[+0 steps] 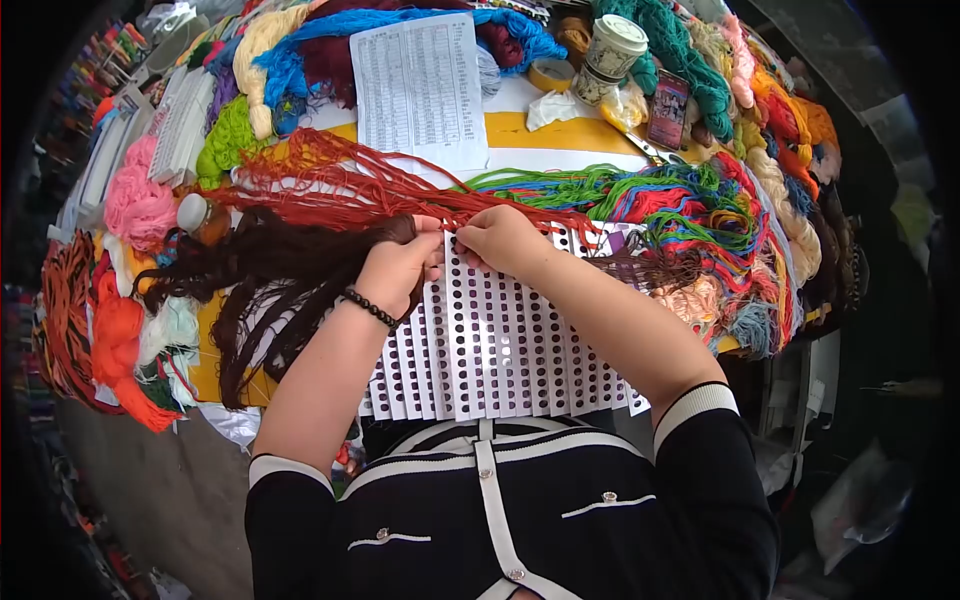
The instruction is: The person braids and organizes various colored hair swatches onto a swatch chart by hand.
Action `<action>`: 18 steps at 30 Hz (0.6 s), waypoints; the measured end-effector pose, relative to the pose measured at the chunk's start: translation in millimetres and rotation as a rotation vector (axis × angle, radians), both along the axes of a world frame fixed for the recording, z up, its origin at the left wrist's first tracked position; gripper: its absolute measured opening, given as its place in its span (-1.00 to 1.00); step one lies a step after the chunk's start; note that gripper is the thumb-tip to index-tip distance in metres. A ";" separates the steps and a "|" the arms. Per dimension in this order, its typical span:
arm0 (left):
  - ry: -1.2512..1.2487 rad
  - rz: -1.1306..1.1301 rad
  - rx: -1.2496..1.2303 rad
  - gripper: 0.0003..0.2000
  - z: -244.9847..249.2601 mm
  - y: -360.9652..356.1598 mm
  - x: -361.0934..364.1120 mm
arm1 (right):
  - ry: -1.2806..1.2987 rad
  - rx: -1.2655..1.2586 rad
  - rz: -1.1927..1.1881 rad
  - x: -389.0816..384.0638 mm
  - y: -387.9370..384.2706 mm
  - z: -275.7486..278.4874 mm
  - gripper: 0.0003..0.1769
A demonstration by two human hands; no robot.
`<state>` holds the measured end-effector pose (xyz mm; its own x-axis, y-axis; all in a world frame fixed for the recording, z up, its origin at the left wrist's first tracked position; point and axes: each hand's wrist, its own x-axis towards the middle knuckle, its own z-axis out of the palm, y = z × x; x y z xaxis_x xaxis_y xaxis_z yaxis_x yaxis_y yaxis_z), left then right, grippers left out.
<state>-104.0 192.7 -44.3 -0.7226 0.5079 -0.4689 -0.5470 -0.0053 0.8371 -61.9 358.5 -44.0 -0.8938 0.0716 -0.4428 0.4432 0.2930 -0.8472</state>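
Note:
A white card with rows of punched holes (500,350) lies in front of me on the table. My left hand (398,268), with a dark bead bracelet at the wrist, grips a bundle of dark brown yarn (270,275) at the card's top left corner. My right hand (500,240) pinches at the card's top edge, fingertips close to the left hand, beside strands of red yarn (350,190) that run across behind both hands.
A printed paper sheet (420,85) lies at the back middle. A paper cup (610,55) and a tape roll (550,72) stand behind it. Skeins of coloured yarn (700,210) ring the table; pink yarn (135,200) and orange yarn (115,340) lie left.

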 end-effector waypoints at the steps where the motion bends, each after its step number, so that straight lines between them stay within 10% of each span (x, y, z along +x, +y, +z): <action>1: -0.004 0.002 0.001 -0.80 -3.7 2.9 -1.0 | -0.042 -0.084 -0.054 -1.1 -0.1 1.9 -0.73; 11: 0.341 -0.061 -0.270 -0.74 -17.5 9.0 -3.2 | 0.072 0.262 0.160 0.8 -5.1 0.2 -0.67; 18: 0.713 -0.074 -0.519 -0.68 -16.8 -9.8 -5.6 | -0.034 -0.149 -0.029 9.4 2.7 6.9 -0.83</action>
<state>-109.7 182.9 -61.1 -0.9047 0.4132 -0.1038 0.1220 0.4847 0.8661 -52.5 361.3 -37.1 -0.8765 0.0283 -0.4805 0.4789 0.1515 -0.8647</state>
